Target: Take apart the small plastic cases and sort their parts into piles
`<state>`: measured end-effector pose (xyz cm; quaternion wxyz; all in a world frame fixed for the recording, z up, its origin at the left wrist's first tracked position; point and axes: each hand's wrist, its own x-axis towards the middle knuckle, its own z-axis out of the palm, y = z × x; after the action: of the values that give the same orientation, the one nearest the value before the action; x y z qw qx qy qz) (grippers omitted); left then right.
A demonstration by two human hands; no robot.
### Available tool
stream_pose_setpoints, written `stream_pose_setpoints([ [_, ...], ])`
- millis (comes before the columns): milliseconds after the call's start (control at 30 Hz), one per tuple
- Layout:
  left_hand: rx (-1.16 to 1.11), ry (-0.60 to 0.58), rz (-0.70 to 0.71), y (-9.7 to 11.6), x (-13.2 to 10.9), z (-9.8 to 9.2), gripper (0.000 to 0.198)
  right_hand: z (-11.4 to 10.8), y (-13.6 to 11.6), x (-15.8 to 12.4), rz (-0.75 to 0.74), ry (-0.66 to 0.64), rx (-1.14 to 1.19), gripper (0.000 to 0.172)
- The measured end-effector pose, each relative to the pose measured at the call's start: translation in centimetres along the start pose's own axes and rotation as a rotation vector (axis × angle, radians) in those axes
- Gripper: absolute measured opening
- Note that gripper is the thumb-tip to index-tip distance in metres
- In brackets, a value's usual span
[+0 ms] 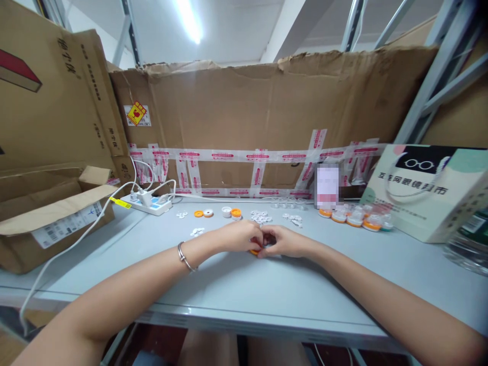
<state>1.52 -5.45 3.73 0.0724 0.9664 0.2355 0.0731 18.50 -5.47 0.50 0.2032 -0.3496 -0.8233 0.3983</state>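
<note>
In the middle of the table my left hand (244, 237) and my right hand (285, 242) meet, fingers bent and closed together. Between them shows the edge of an orange part (254, 251), mostly covered by my fingers; it looks like the round orange pieces nearby. Just behind my hands lies a pile of small white parts (261, 217), with a second white pile (293, 219) to its right. Farther left stand a white round piece (226, 212), an orange-and-white one (236, 214), an orange ring (199, 214) and a white-topped one (208, 213).
Several orange-and-white round assemblies (354, 218) with clear tops are grouped at the right, before a propped phone (328, 185). Clear parts (287, 204) line the back. A paper bag (423, 198), a power strip (152, 203) and an open carton (57, 218) flank the work area.
</note>
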Motion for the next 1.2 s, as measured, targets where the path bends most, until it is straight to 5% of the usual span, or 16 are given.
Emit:
stream_pose_setpoints([
  [267, 0.179, -0.007, -0.099, 0.4, -0.1, 0.5, 0.011, 0.2, 0.4, 0.3, 0.068, 0.027, 0.023, 0.028],
  [467, 0.298, 0.004, -0.004, 0.4, -0.6, 0.3, 0.011, 0.4, 0.4, 0.4, 0.096, 0.067, 0.024, 0.027],
  [700, 0.195, 0.059, -0.076, -0.3, -0.7, 1.0, 0.011, 0.8, 0.1, 0.4, 0.092, 0.090, -0.002, 0.024],
  [833, 0.129, 0.144, -0.106, -0.7, -1.0, -0.9, 0.006, 0.8, 0.3, 0.4, 0.093, 0.092, 0.014, 0.029],
  [1033, 0.322, 0.174, -0.242, -3.1, -5.5, -4.9, 0.014, 0.8, 0.2, 0.3, 0.131, 0.110, -0.010, 0.038],
  [1200, 0.393, 0.102, -0.343, -6.4, -10.5, -4.4, 0.015, 0.8, 0.0, 0.3, 0.139, 0.103, -0.025, 0.038],
])
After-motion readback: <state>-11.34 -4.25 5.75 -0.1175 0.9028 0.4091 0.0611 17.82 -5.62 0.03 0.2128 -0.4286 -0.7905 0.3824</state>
